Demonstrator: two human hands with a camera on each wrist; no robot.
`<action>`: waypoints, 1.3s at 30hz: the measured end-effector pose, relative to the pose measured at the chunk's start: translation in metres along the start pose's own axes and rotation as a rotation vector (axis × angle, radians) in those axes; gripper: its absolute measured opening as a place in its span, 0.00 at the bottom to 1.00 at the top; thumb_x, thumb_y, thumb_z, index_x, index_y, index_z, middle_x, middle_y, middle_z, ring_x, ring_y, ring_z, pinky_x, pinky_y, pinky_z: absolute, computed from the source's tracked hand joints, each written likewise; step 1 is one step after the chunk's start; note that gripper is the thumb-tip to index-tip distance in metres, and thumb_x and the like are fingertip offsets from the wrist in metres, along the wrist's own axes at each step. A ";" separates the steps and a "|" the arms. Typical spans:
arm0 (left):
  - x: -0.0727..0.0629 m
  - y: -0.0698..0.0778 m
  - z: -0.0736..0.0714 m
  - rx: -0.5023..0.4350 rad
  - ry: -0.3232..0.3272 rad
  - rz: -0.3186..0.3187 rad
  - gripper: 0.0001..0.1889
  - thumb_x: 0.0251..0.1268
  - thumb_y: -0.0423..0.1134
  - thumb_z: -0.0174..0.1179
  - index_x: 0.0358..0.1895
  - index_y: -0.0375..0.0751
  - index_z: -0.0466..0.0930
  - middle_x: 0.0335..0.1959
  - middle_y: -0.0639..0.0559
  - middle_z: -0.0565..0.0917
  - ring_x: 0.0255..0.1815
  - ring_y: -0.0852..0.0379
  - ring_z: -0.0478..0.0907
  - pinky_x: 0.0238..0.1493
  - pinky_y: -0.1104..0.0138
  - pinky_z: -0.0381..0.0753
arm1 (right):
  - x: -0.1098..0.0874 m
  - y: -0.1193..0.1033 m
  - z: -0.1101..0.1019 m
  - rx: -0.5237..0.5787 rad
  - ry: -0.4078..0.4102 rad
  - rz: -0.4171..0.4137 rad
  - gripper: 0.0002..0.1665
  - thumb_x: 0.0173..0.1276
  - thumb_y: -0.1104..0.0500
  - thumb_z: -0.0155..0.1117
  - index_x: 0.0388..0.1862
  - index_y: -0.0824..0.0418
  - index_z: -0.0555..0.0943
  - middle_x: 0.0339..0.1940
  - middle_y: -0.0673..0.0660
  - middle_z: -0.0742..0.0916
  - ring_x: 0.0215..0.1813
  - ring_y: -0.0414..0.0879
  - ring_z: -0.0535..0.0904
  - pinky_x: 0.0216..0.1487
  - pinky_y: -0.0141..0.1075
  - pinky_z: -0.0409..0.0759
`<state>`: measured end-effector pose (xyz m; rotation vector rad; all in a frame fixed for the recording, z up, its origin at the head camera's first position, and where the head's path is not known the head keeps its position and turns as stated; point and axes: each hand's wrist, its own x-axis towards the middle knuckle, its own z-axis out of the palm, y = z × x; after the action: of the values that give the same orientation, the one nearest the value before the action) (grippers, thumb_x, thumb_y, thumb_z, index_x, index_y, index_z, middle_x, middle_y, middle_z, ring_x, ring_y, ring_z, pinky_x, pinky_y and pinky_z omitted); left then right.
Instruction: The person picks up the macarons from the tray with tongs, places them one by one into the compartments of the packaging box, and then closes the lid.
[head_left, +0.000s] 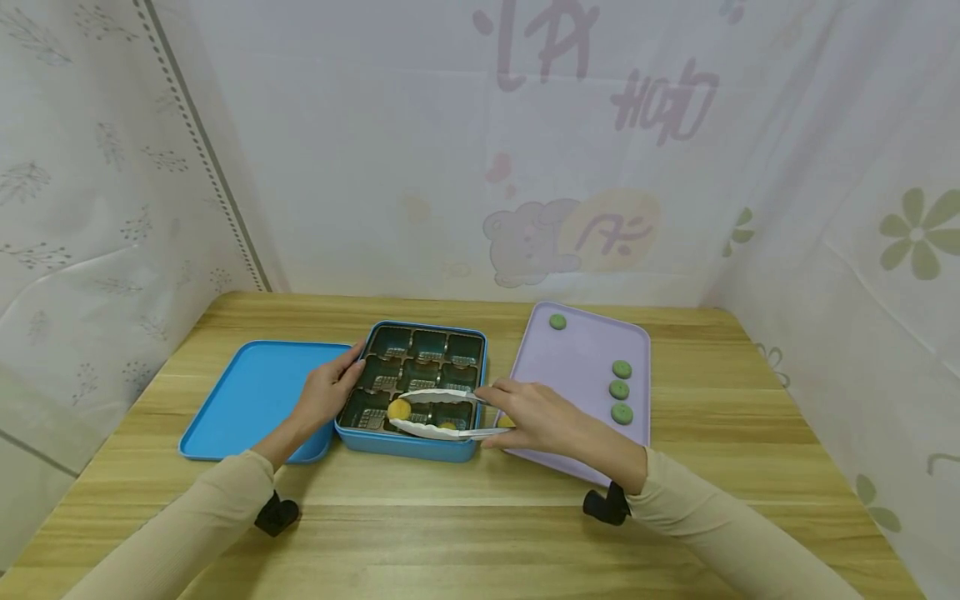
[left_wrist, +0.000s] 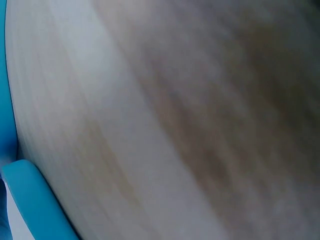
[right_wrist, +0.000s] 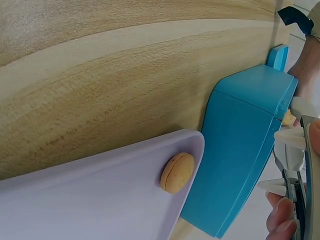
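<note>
My right hand (head_left: 536, 417) grips a pair of tongs (head_left: 442, 397) with white scalloped ends, over the front row of a blue box (head_left: 408, 446). Between the tong tips is a yellow macaron (head_left: 399, 409), above the front left part of the divided insert (head_left: 401, 372). Another yellow piece (head_left: 447, 426) shows in the front right compartment, partly behind the tongs. My left hand (head_left: 330, 392) rests against the box's left side, its fingers fairly straight along the rim. In the right wrist view a yellow macaron (right_wrist: 177, 172) lies at the corner of the lilac tray (right_wrist: 100, 200).
On the lilac tray, right of the box, lie several green macarons (head_left: 621, 389), one at its far left corner. A flat blue lid (head_left: 258, 396) lies left of the box. Wooden table (head_left: 450, 533) surface runs in front; printed curtains (head_left: 375, 167) stand behind and at both sides.
</note>
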<state>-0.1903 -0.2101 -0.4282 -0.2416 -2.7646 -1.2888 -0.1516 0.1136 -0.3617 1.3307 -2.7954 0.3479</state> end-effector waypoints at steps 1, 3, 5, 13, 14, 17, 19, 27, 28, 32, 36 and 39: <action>0.000 0.000 0.000 0.001 0.000 0.000 0.24 0.77 0.41 0.43 0.71 0.35 0.59 0.64 0.33 0.70 0.57 0.36 0.74 0.52 0.47 0.75 | 0.000 0.000 0.000 0.002 -0.002 0.002 0.37 0.57 0.45 0.70 0.60 0.65 0.75 0.44 0.59 0.83 0.26 0.38 0.74 0.29 0.27 0.75; 0.000 0.000 0.000 0.001 0.004 0.002 0.24 0.76 0.41 0.43 0.71 0.35 0.59 0.63 0.33 0.70 0.57 0.36 0.74 0.51 0.47 0.75 | 0.000 0.000 0.000 0.006 -0.002 0.005 0.37 0.57 0.45 0.70 0.60 0.65 0.76 0.44 0.59 0.83 0.26 0.38 0.74 0.28 0.27 0.75; 0.000 -0.001 0.000 -0.003 0.005 0.004 0.24 0.76 0.41 0.43 0.71 0.35 0.59 0.63 0.33 0.70 0.57 0.36 0.74 0.52 0.47 0.75 | 0.000 0.000 0.000 0.008 -0.001 0.007 0.37 0.57 0.45 0.70 0.60 0.65 0.76 0.43 0.59 0.83 0.26 0.38 0.74 0.28 0.27 0.75; -0.001 -0.001 0.000 -0.009 -0.004 0.014 0.25 0.77 0.41 0.43 0.71 0.35 0.59 0.64 0.33 0.69 0.57 0.36 0.74 0.51 0.47 0.75 | -0.009 0.005 0.004 0.036 0.045 0.005 0.37 0.56 0.44 0.71 0.60 0.64 0.76 0.43 0.57 0.83 0.27 0.39 0.75 0.30 0.27 0.75; -0.001 -0.001 0.001 -0.011 -0.004 0.015 0.25 0.77 0.41 0.43 0.71 0.35 0.59 0.64 0.33 0.69 0.57 0.36 0.74 0.51 0.48 0.75 | -0.012 0.006 0.004 0.049 0.054 0.011 0.37 0.56 0.45 0.71 0.60 0.64 0.76 0.43 0.57 0.83 0.28 0.39 0.75 0.31 0.28 0.75; -0.001 -0.001 0.001 -0.010 -0.003 0.016 0.25 0.77 0.41 0.43 0.71 0.35 0.59 0.65 0.33 0.69 0.58 0.36 0.73 0.52 0.48 0.75 | -0.023 0.011 0.002 0.097 0.078 0.042 0.37 0.55 0.46 0.72 0.60 0.62 0.76 0.43 0.56 0.84 0.28 0.38 0.74 0.29 0.27 0.74; -0.001 -0.001 0.000 -0.011 -0.003 0.015 0.25 0.77 0.41 0.43 0.71 0.35 0.58 0.65 0.33 0.68 0.58 0.36 0.73 0.52 0.47 0.74 | -0.033 0.015 0.001 0.127 0.096 0.059 0.36 0.55 0.47 0.72 0.60 0.62 0.76 0.42 0.56 0.84 0.25 0.35 0.70 0.26 0.26 0.72; -0.001 0.000 0.000 -0.018 -0.007 0.001 0.25 0.77 0.43 0.42 0.72 0.36 0.58 0.66 0.34 0.68 0.59 0.36 0.72 0.53 0.47 0.74 | -0.084 0.037 0.001 0.193 0.161 0.087 0.35 0.55 0.50 0.73 0.57 0.67 0.76 0.40 0.58 0.84 0.22 0.29 0.65 0.21 0.22 0.68; -0.001 0.000 0.000 -0.017 -0.008 0.001 0.25 0.77 0.43 0.42 0.72 0.37 0.58 0.66 0.34 0.68 0.59 0.36 0.72 0.53 0.47 0.74 | -0.091 0.039 0.001 0.199 0.158 0.096 0.35 0.55 0.50 0.73 0.57 0.68 0.76 0.41 0.59 0.84 0.23 0.29 0.65 0.21 0.22 0.69; -0.001 -0.002 0.000 -0.011 -0.007 0.009 0.25 0.77 0.43 0.42 0.72 0.36 0.58 0.66 0.34 0.67 0.61 0.36 0.70 0.55 0.46 0.73 | -0.114 0.046 0.000 0.199 0.135 0.123 0.35 0.55 0.49 0.72 0.56 0.69 0.76 0.40 0.60 0.83 0.23 0.28 0.65 0.22 0.23 0.68; -0.001 -0.002 0.000 -0.007 -0.006 0.014 0.25 0.77 0.43 0.42 0.72 0.36 0.57 0.66 0.33 0.67 0.61 0.36 0.70 0.55 0.46 0.72 | -0.127 0.051 0.000 0.178 0.118 0.131 0.34 0.56 0.48 0.72 0.55 0.68 0.77 0.36 0.55 0.81 0.22 0.27 0.63 0.22 0.23 0.68; -0.001 -0.002 0.000 0.005 -0.002 0.019 0.25 0.77 0.43 0.42 0.71 0.36 0.58 0.65 0.33 0.68 0.59 0.35 0.72 0.54 0.46 0.73 | -0.132 0.053 0.000 0.164 0.119 0.119 0.33 0.55 0.49 0.72 0.54 0.68 0.78 0.34 0.54 0.80 0.22 0.26 0.62 0.22 0.22 0.68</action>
<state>-0.1899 -0.2112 -0.4298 -0.2684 -2.7602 -1.2778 -0.1083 0.2469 -0.3878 1.1303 -2.8037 0.6512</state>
